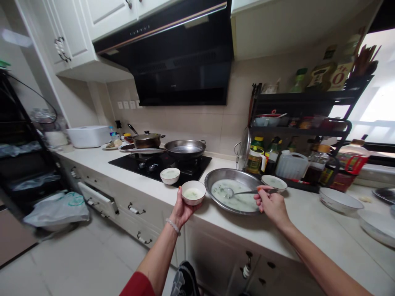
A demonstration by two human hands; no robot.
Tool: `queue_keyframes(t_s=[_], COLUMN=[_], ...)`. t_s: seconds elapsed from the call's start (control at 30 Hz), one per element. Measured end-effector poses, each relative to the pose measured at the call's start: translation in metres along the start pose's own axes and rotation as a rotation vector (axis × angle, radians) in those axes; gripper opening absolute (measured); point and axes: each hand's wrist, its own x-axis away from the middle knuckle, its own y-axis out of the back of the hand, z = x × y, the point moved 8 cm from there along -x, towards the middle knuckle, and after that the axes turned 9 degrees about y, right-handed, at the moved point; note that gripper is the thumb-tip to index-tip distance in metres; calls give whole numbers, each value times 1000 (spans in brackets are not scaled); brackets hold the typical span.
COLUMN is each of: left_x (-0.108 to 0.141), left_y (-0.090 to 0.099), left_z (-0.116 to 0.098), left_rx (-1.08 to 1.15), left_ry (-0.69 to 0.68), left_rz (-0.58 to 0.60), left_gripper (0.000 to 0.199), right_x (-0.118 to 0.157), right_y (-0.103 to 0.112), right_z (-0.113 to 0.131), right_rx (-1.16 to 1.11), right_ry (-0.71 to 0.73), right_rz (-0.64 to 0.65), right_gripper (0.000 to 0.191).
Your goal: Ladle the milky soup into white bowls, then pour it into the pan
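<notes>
My left hand [182,210] is closed around a small white bowl [194,200] of pale soup, held by its side and base just in front of the counter edge. My right hand [272,202] grips the handle of a ladle [243,192], whose head dips into the soup. That pale, milky soup with green bits [237,202] lies in a wide steel basin [212,172] on the counter. Left of the basin, a second filled bowl [170,176] stands on the cooktop's front edge. A third filled bowl [274,182] sits behind my right hand, beside the basin.
A black cooktop [132,165] bears a frying pan [185,149] and a lidded pot [147,139]. Bottles crowd a black rack [305,96] at right. More white bowls [341,200] stand on the right counter. Below, a drawer [97,201] juts out at left.
</notes>
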Motion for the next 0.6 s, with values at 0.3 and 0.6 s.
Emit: queue_keyframes(t_s=[0.3,0.6], left_x=[0,2], left_y=[-1,-2], left_z=[0,0], left_rx=[20,4], left_ry=[3,1], left_rz=[25,8], left_gripper=[72,69], right_x=[-3,-4], right_y=[17,12], right_z=[0,4], right_rx=[-171,-30], right_ry=[-76,0], right_rz=[-144,-1], right_gripper=[48,50])
